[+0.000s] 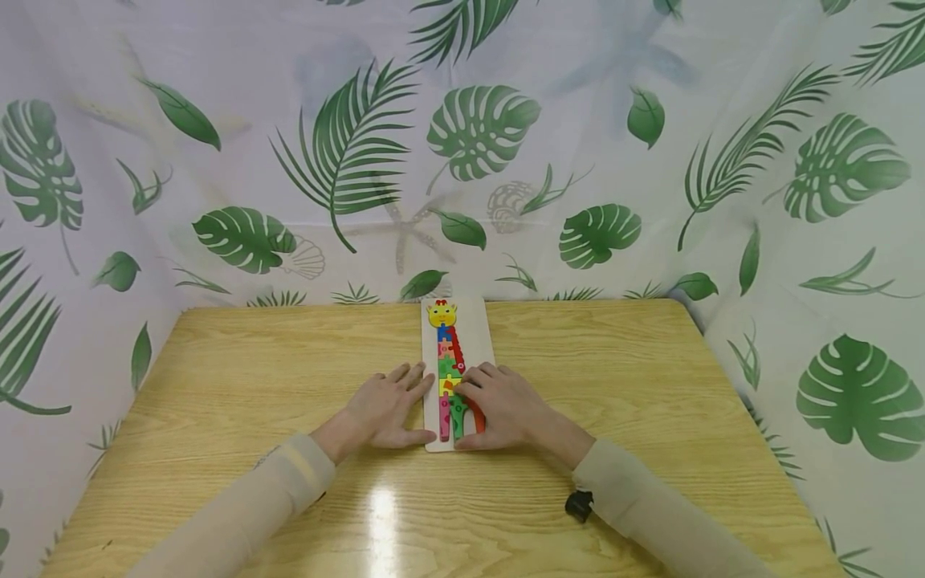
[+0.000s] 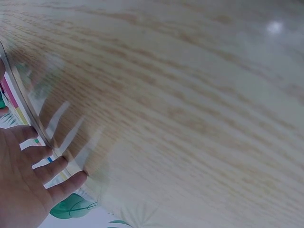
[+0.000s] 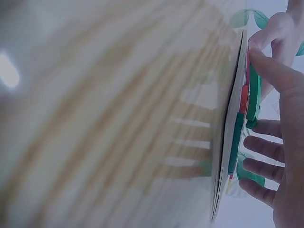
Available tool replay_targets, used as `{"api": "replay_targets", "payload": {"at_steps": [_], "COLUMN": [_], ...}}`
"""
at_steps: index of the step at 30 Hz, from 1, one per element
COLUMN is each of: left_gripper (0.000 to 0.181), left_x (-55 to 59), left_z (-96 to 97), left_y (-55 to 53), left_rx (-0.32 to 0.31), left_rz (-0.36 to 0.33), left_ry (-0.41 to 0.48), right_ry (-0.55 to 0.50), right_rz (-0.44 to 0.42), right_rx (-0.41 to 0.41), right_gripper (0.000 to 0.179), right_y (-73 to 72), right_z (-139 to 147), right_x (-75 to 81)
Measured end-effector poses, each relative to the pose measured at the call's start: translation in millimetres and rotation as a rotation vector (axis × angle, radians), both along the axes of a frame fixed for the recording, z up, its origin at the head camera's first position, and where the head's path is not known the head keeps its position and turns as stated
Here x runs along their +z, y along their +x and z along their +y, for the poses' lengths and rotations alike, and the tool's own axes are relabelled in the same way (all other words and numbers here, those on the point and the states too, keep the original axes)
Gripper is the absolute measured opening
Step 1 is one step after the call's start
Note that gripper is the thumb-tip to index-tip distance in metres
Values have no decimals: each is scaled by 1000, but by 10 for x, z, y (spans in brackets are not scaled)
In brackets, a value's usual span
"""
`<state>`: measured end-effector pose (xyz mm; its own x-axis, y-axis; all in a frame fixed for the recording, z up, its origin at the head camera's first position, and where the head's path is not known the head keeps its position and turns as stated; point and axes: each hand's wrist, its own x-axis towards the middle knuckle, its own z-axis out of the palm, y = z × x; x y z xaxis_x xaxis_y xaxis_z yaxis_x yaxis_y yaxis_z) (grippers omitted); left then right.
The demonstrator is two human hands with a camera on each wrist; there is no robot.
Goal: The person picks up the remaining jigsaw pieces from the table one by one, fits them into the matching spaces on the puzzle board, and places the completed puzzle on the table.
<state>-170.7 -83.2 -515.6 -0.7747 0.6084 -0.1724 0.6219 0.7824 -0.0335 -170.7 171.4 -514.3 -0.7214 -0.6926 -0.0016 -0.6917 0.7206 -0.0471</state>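
A giraffe jigsaw puzzle lies on a pale board, its yellow head at the far end. My right hand reaches over the board's near right part. Between its thumb and index finger it pinches a green puzzle piece, which appears raised above the others in the right wrist view. A red-orange piece is partly covered by this hand. My left hand rests at the board's left edge, fingers spread and thumb near the lower corner. In the left wrist view, the left fingers are at the board's edge.
The board lies on a wood-grain table, reaching its back edge. Behind and beside the table hangs a white cloth with green leaf prints. A small black object sits by the right sleeve.
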Motion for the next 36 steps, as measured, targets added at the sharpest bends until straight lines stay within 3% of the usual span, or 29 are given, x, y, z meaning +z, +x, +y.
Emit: {"api": "replay_targets", "payload": {"at_steps": [36], "left_gripper": [99], "left_x": [16], "left_z": [-4], "left_y": [7], "left_rx": [-8], "left_rz": [1], "left_ry": [8], "right_ry": [23], "right_rz": [-12], "right_rx": [-34], "right_gripper": [85], "right_y": [-19], "right_z": [-11], "right_x": [4]}}
